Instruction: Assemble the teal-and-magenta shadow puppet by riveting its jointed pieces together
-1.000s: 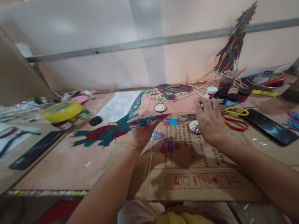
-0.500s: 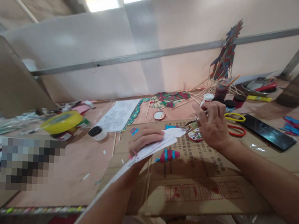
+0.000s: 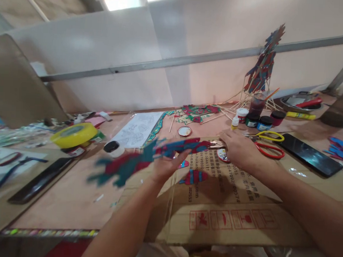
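Observation:
My left hand (image 3: 166, 167) holds up a long painted cut-out figure (image 3: 147, 156), red and teal, blurred by motion, with its painted side facing me. My right hand (image 3: 237, 149) rests low over the flattened cardboard box (image 3: 228, 200), fingers curled near a small metal tool and a round lid (image 3: 222, 155); what the fingers hold is hidden. Small painted pieces (image 3: 193, 177) lie on the cardboard just under my left hand.
Red and yellow scissors (image 3: 270, 143), a black phone (image 3: 311, 154), paint jars (image 3: 259, 119) and a glue bottle sit at the right. A yellow tape roll (image 3: 72, 135), a black-capped jar (image 3: 113, 148), a printed sheet (image 3: 137, 128) and sticks with painted pieces (image 3: 197, 110) lie farther back.
My left hand flipped the cut-out from its white back to its painted side. My right hand came down from a raised position to the cardboard.

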Demonstrator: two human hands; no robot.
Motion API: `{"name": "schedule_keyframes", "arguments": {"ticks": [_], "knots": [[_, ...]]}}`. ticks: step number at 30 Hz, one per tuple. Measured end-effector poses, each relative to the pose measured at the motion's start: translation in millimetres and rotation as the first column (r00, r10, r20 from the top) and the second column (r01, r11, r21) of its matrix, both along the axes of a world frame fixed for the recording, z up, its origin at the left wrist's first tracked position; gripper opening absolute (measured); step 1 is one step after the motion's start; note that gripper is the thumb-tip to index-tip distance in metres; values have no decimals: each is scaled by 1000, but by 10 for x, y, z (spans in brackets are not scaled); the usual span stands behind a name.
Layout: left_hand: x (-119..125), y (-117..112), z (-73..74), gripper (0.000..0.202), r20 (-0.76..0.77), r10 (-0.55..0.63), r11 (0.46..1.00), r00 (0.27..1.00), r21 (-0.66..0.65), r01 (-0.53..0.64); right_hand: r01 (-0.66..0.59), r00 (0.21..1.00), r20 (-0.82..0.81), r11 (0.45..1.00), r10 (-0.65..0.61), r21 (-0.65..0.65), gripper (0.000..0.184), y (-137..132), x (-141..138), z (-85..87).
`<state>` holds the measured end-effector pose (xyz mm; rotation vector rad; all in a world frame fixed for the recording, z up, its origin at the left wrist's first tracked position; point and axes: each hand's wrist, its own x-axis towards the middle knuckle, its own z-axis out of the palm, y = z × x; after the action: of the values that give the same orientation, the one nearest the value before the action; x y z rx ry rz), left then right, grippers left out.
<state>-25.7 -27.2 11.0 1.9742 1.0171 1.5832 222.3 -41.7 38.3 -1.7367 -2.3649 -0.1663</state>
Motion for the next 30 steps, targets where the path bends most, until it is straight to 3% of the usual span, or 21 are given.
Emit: {"name": "schedule_keyframes", "arguments": {"ticks": [2,4,7,10,16,22,26,30], "knots": [[9,41,32,13,62,6,974,998,-227,8,-7,997,-80,965,-15,-263,21,-35,-54,59],[17,71,69,17,140,-7,934,990,-354,56,-71,987,-161,905,3,-420,20,-69,-90,111],[42,81,116,28,258,31,849,966,-517,111,-168,974,-218,855,66,-491,23,-82,-108,139],[74,71,152,39,287,76,779,955,-615,123,-172,977,-198,823,74,-541,27,-62,-116,115],[96,88,176,38,310,60,723,949,-669,173,-205,962,-270,758,40,-619,41,-67,-137,45],[102,42,227,36,231,70,755,970,-648,100,-262,920,-391,690,-32,-674,53,-47,-109,-43],[101,7,264,37,162,62,764,985,-643,58,-260,917,-398,711,-31,-654,57,-18,-101,-84],[92,65,185,35,240,45,761,970,-637,122,-230,930,-365,721,-34,-653,56,-19,-105,-82]]}}
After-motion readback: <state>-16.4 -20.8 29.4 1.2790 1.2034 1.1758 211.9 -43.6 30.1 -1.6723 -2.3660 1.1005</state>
